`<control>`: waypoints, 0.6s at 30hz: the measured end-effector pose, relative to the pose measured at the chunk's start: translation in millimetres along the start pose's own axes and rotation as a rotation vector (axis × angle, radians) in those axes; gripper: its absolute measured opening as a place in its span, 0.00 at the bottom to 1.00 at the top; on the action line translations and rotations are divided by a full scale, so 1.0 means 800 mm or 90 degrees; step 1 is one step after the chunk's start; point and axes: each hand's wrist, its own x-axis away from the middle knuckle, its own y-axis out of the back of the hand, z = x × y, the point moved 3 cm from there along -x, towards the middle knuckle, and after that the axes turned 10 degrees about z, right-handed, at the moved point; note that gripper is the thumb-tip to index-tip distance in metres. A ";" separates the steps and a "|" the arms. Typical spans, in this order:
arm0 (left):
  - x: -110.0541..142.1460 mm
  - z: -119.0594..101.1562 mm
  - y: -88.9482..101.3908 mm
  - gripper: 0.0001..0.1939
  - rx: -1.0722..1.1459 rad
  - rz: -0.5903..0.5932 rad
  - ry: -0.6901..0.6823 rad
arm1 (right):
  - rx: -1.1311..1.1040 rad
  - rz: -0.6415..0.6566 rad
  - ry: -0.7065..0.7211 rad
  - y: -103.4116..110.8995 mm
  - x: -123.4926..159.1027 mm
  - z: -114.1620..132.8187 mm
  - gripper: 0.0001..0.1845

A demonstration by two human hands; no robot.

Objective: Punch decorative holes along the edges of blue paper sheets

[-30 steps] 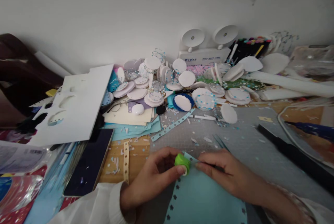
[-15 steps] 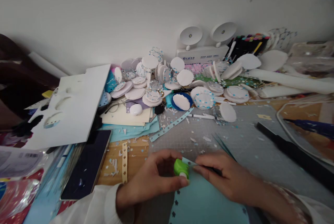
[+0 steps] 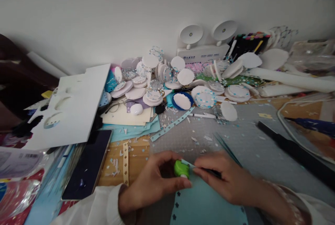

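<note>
Thumb and fingers of my left hand (image 3: pixel 153 180) are closed around a small bright green craft punch (image 3: pixel 181 169). A light blue sheet of paper (image 3: pixel 206 202) runs under both hands, its top edge at the punch. Flower-shaped holes line the sheet's left side. My right hand (image 3: pixel 225 179) pinches the paper's upper edge just right of the punch, slightly blurred. A thin dark object shows under its fingers; I cannot make out its kind. Blue tweezers (image 3: pixel 228 149) lie on the mat just beyond the right hand.
A grey cutting mat (image 3: pixel 251 127) covers the desk, scattered with paper scraps. White paper discs (image 3: pixel 185 77) pile up along the wall. A phone (image 3: pixel 87 165) and a white cut-out board (image 3: pixel 78 113) are at left; a long black tool (image 3: pixel 295 155) lies at right.
The punch has turned slightly in my left hand and the paper's top corner has shifted against it. My right hand has moved a little beside it.
</note>
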 end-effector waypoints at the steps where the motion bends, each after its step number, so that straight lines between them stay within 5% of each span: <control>1: 0.000 -0.001 -0.001 0.20 -0.017 -0.009 0.003 | 0.004 0.000 0.000 0.000 0.000 0.000 0.18; 9: 0.007 -0.006 0.002 0.19 -0.188 -0.103 -0.033 | -0.054 -0.055 -0.010 0.004 -0.002 0.002 0.11; 14: 0.009 0.000 0.000 0.23 -0.221 -0.125 -0.069 | -0.109 -0.091 -0.017 -0.004 -0.003 -0.003 0.37; 18: 0.010 0.004 -0.003 0.20 -0.254 -0.130 -0.086 | -0.106 -0.092 -0.025 -0.014 -0.004 0.001 0.29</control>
